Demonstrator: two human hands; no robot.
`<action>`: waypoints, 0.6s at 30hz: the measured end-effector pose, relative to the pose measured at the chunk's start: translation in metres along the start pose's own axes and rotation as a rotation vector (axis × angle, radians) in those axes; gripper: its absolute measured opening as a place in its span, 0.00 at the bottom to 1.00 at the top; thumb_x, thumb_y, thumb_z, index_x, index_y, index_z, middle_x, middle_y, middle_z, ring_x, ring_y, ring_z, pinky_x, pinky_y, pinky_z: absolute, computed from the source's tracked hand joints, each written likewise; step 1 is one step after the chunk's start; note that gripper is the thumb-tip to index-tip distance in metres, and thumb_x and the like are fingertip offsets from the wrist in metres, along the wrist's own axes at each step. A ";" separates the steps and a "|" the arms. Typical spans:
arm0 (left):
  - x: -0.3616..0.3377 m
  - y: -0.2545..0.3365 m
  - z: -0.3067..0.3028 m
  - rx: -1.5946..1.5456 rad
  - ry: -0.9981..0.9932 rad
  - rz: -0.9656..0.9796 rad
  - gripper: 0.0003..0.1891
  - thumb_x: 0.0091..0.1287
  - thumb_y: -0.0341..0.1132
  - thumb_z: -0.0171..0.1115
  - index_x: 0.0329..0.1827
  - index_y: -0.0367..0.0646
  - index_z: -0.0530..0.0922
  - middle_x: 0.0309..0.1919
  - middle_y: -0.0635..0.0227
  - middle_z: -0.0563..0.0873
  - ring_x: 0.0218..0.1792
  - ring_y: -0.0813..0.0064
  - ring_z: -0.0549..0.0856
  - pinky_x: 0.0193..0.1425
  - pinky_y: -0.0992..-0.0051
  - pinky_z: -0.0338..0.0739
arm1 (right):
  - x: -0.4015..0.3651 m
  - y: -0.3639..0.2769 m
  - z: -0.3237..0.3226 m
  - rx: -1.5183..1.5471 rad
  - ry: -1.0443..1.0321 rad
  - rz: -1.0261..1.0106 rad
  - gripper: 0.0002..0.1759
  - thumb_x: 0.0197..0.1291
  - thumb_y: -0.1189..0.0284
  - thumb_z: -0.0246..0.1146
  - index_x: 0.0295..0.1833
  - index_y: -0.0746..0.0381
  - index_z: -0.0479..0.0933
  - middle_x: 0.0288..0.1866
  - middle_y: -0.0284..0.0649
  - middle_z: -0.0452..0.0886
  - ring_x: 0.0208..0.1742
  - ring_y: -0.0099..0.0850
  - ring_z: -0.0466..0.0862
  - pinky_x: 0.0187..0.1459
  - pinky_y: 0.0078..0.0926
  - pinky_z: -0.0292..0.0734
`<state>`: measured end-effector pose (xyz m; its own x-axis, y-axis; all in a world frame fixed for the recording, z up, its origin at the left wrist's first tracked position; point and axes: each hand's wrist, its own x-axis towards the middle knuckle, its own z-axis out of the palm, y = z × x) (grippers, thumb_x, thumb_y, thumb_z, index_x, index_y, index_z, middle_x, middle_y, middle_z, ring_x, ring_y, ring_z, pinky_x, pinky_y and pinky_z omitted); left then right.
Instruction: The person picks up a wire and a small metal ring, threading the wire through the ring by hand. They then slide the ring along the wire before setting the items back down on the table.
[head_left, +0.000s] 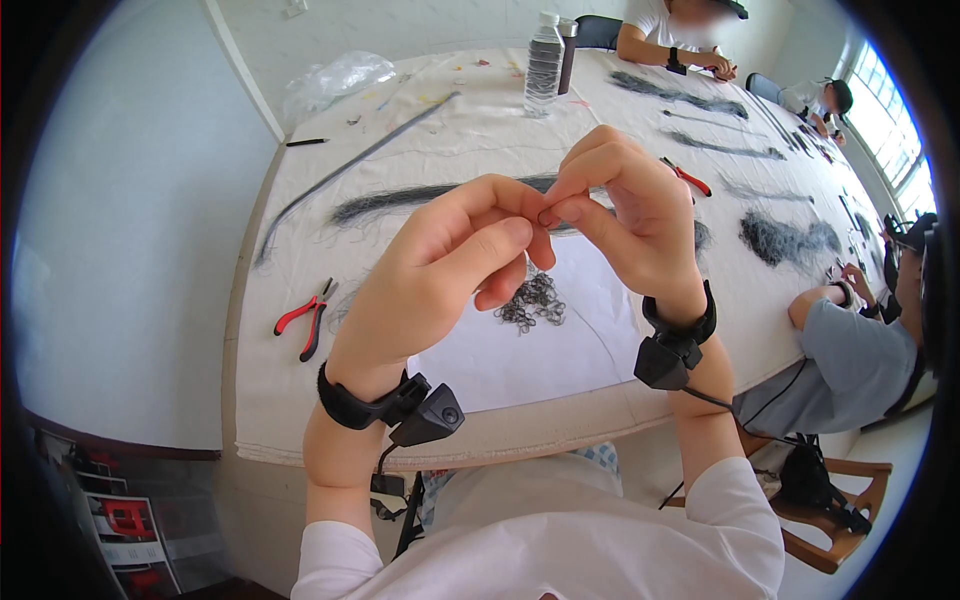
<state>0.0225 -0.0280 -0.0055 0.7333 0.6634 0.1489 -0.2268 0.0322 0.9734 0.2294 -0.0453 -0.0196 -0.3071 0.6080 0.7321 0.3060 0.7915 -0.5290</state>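
Observation:
Both hands meet above a white paper sheet (470, 370), fingertips close together. A small dark ring-like piece (546, 217) shows between them. My left hand (450, 255) has its thumb and fingers pressed together next to this piece; whether it grips the piece is hidden. My right hand (630, 205) pinches the piece between thumb and index finger. Beneath the hands, a pile of small dark curled wire pieces (532, 302) lies on the paper. Behind them stretches a bundle of dark strands (400, 203), partly covered by my hands.
Red-handled pliers (308, 318) lie at left, another pair (690, 180) behind my right hand. A water bottle (543, 65) and dark flask (567, 58) stand at the back. More strand bundles (680, 95) lie at right. Co-workers sit at the far side and right; one's knee (815, 305) is close.

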 end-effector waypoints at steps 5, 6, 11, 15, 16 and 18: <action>0.000 -0.003 0.006 0.104 0.094 0.134 0.08 0.71 0.31 0.55 0.48 0.35 0.75 0.35 0.71 0.81 0.30 0.90 0.76 0.32 0.87 0.69 | 0.002 0.005 0.010 -0.064 0.195 -0.134 0.08 0.50 0.87 0.63 0.34 0.63 0.77 0.33 0.34 0.77 0.32 0.24 0.75 0.34 0.20 0.71; 0.000 -0.003 0.008 0.174 0.153 0.177 0.07 0.71 0.30 0.56 0.47 0.35 0.76 0.35 0.72 0.81 0.30 0.92 0.75 0.31 0.89 0.67 | 0.001 0.006 0.010 -0.064 0.195 -0.134 0.08 0.50 0.87 0.63 0.34 0.63 0.77 0.33 0.34 0.77 0.32 0.24 0.75 0.34 0.20 0.71; 0.000 -0.006 0.006 0.292 0.228 0.219 0.05 0.69 0.29 0.59 0.40 0.36 0.76 0.32 0.76 0.80 0.28 0.95 0.73 0.29 0.90 0.64 | 0.001 0.007 0.011 -0.084 0.171 -0.157 0.08 0.50 0.86 0.64 0.34 0.63 0.78 0.33 0.35 0.78 0.32 0.25 0.76 0.34 0.20 0.71; -0.001 -0.005 0.005 0.327 0.255 0.241 0.05 0.69 0.30 0.60 0.37 0.38 0.75 0.28 0.79 0.78 0.25 0.97 0.71 0.27 0.91 0.62 | -0.002 0.013 0.004 -0.047 0.079 -0.188 0.08 0.52 0.86 0.64 0.40 0.68 0.78 0.38 0.42 0.79 0.39 0.30 0.76 0.41 0.25 0.70; -0.002 -0.005 0.005 0.327 0.255 0.241 0.05 0.69 0.30 0.60 0.37 0.38 0.75 0.28 0.79 0.78 0.25 0.97 0.71 0.27 0.91 0.62 | -0.001 0.016 0.004 0.022 0.091 -0.169 0.12 0.52 0.85 0.63 0.44 0.66 0.77 0.39 0.39 0.79 0.37 0.27 0.77 0.40 0.24 0.72; -0.003 -0.004 0.006 0.287 0.280 0.251 0.06 0.69 0.30 0.60 0.35 0.38 0.74 0.27 0.79 0.77 0.24 0.97 0.70 0.26 0.91 0.61 | 0.000 0.017 0.009 0.092 0.103 -0.152 0.15 0.52 0.85 0.62 0.47 0.64 0.76 0.40 0.36 0.79 0.36 0.25 0.78 0.39 0.22 0.74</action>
<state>0.0247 -0.0345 -0.0092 0.4686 0.8015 0.3716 -0.1601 -0.3366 0.9279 0.2269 -0.0311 -0.0324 -0.2485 0.4752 0.8441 0.1785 0.8790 -0.4422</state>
